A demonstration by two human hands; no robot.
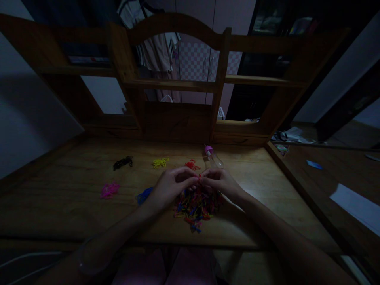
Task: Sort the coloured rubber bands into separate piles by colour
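My left hand (172, 186) and my right hand (222, 183) meet above a mixed heap of coloured rubber bands (194, 208). Pinched between the fingertips of both is a small red rubber band (200, 178), partly hidden by the fingers. Sorted by colour, further little piles lie on the desk: black bands (122, 162), yellow bands (160, 162), red bands (192, 164), pink bands (109, 190) and blue bands (144, 195). The blue pile is partly covered by my left hand.
Behind my right hand a clear bottle with a pink cap (209, 150) lies tilted on the wooden desk (74, 213). A wooden shelf unit (178, 114) rises along the back edge. To the right, a second surface holds white paper (356, 206) and a blue card (314, 164).
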